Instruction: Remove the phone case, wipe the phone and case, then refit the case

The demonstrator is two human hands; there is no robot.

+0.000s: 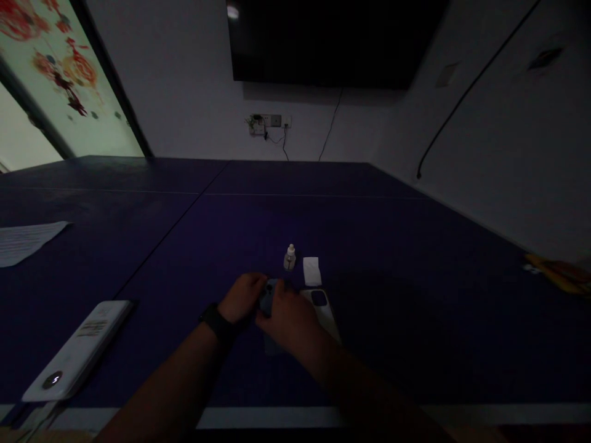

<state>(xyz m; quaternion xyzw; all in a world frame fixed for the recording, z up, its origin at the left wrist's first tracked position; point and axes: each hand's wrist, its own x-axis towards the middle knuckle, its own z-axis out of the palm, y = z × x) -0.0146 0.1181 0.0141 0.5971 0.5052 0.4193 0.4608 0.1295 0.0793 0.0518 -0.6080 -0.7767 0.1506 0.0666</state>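
A dark blue table-tennis table (277, 417) with a white edge line fills the lower half of the view. At far left lies a sheet of printed paper (28, 243). Nearer, at lower left, sits a white power bank (78, 351) with a lit round display.

Two bare forearms reach in from the bottom edge, a black watch (217, 323) on the left wrist. The left hand (242, 298) and right hand (287, 317) are close together, both curled nearly shut around a small blue-grey object (268, 296). The left fingers (253, 286) press its left side, and the right fingers (277, 301) wrap over its right side. The hands hide most of it, so its kind cannot be told.

Just beyond the hands stands a small white-capped bottle (290, 258), not touching them. To its right lies a white square of tissue (312, 271). Just beside the right hand lies a pale phone (322, 312), its dark camera bump facing up. Yellow items (551, 274) sit at the far right edge of the table.
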